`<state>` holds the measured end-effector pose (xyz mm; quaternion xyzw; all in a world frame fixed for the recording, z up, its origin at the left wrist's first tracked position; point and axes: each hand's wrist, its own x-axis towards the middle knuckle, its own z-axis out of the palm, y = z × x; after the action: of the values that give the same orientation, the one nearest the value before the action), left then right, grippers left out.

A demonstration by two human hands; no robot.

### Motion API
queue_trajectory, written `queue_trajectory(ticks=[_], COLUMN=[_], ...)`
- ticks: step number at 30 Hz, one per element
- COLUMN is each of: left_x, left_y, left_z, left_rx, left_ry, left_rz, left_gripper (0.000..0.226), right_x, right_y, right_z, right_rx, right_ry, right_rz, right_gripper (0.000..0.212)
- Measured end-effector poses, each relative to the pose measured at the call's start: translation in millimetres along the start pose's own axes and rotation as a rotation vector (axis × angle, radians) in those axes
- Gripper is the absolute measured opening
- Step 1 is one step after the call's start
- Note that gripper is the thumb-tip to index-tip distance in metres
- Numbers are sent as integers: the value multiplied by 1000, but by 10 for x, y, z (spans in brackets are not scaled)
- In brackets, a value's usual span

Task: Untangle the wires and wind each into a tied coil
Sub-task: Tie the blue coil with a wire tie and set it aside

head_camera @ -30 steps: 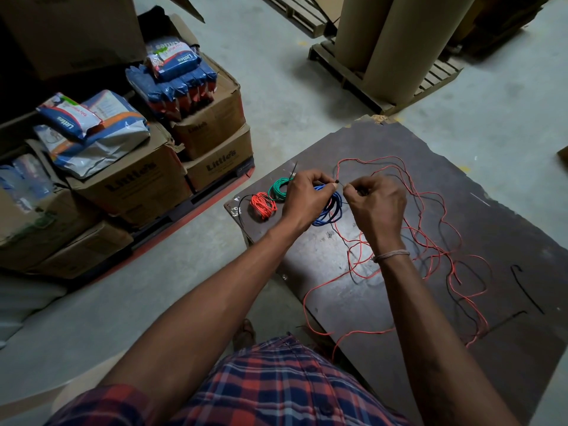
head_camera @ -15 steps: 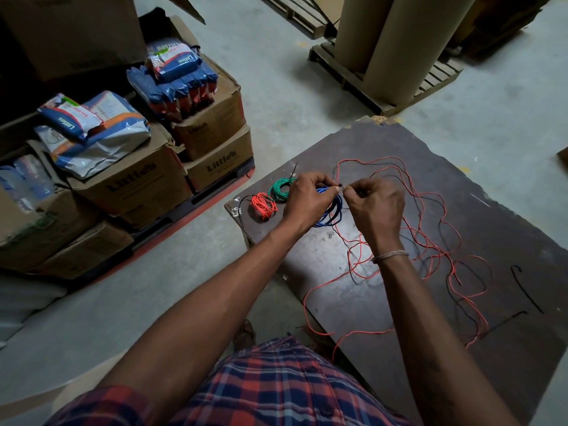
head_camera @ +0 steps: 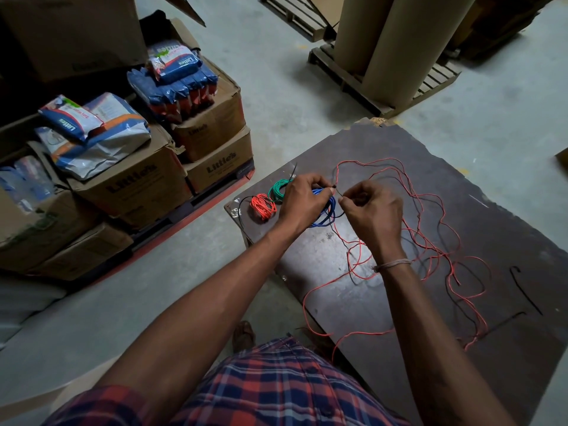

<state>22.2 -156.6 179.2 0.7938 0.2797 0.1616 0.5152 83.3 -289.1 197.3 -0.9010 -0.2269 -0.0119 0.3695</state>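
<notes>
Both hands pinch a thin black tie over the blue coil [head_camera: 326, 212] — left hand [head_camera: 302, 199] gripping it, right hand [head_camera: 370, 212] just beside — loose red wire [head_camera: 430, 241] sprawling rightward.

Wires counted on the board
Three wound coils [head_camera: 322, 210], one loose red wire [head_camera: 430, 241], one loose black wire [head_camera: 525, 290], two hands [head_camera: 304, 199].
</notes>
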Motion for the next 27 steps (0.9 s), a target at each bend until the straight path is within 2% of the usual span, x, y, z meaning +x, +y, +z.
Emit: queue_trajectory(ticks=[7, 12, 15, 23, 27], left_x=[-58, -52, -46, -60, -84], left_y=[8, 16, 23, 14, -6], left_z=[4, -10, -21, -82, -88], left_rx=[64, 67, 75, 100, 79], left_ry=[-93, -48, -46, -202, -187], left_rz=[72, 62, 66, 84, 82], left_gripper=[8, 8, 9, 7, 6], right_x=[47, -13, -32, 23, 59], right_y=[63, 76, 103, 226, 249], right_z=[13, -3, 10, -31, -36], right_rx=[38, 82, 117, 252, 416], right_ry=[16, -6, -27, -127, -143], right_rz=[31, 52, 62, 97, 187], right_gripper=[10, 18, 11, 7, 18])
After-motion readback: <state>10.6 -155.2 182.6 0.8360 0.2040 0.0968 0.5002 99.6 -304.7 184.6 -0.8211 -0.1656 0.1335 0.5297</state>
